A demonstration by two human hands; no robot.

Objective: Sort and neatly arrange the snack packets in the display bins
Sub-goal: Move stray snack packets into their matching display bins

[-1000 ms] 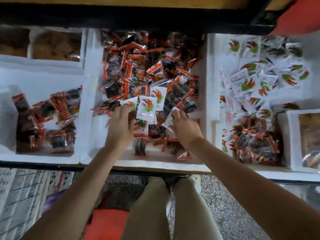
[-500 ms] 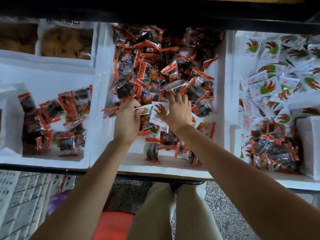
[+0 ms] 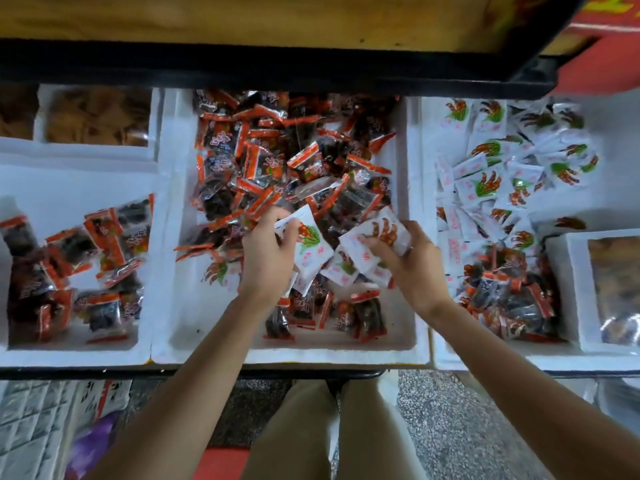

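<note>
The middle white foam bin (image 3: 287, 351) holds several dark packets with orange-red ends (image 3: 277, 157) and a few white packets with a red-and-green print. My left hand (image 3: 266, 258) grips white packets (image 3: 311, 242) over the bin's middle. My right hand (image 3: 412, 268) grips another bunch of white packets (image 3: 374, 237) just to the right. One more white packet (image 3: 220, 273) lies left of my left hand. The right bin (image 3: 419, 161) holds several white packets (image 3: 485, 181) at the back and dark orange-ended ones (image 3: 512, 299) at the front.
The left foam bin (image 3: 69, 355) holds dark orange-ended packets (image 3: 86, 265). Small boxes with brown snacks sit at the back left (image 3: 97, 116) and the far right (image 3: 616, 282). A black shelf edge (image 3: 277, 71) overhangs the bins' back. My legs and speckled floor lie below.
Both hands have lifted white packets out of the dark pile and moved slightly apart; the right hand now grips a bunch to the right. The camera has shifted.
</note>
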